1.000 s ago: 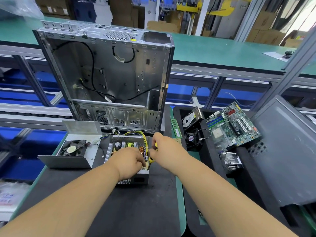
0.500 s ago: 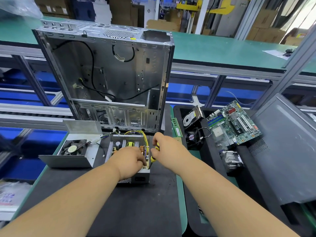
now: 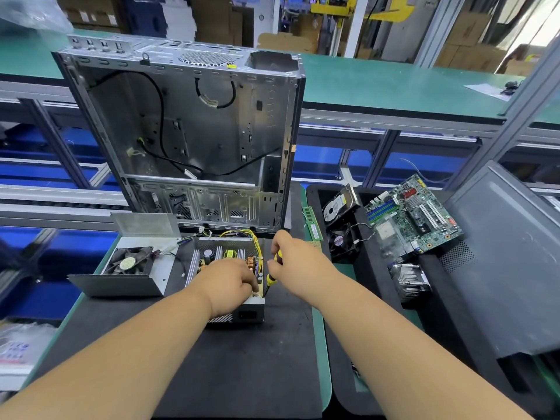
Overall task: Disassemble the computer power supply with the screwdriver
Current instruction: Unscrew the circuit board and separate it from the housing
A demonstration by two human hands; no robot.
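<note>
— Grey metal: the supply (image 3: 233,310) is an open box with its lid off, so heatsinks, a yellow transformer, a copper coil and a dark capacitor all show. Where does it sit?

— On the black mat (image 3: 188,359), just in front of the case (image 3: 188,140), which stands upright with its side open. Yellow wires (image 3: 254,241) arch from the supply's far end toward the case.

— Which way does the supply run?

— Its long axis runs away from the person, toward the case; the near end wall with the socket faces the camera.

— And the hands?

— Left hand (image 3: 227,286) lies over the near part of the board, fingers curled down onto it; what they pinch, I cannot tell. Right hand (image 3: 297,265) grips the screwdriver (image 3: 271,278) by its yellow-and-black handle.

— How does the tool point?

— Steeply down and a little toward the person, tip at the supply's near right corner, beside the left fingertips.

— Anything else close by?

— The lid (image 3: 136,268) with its fan lies left of the supply. Right of the mat, a black tray (image 3: 375,298) holds a drive (image 3: 336,204), a small fan (image 3: 341,241), a motherboard (image 3: 415,219) and a heatsink (image 3: 409,278). A RAM stick (image 3: 312,222) lies between mat and tray
</note>
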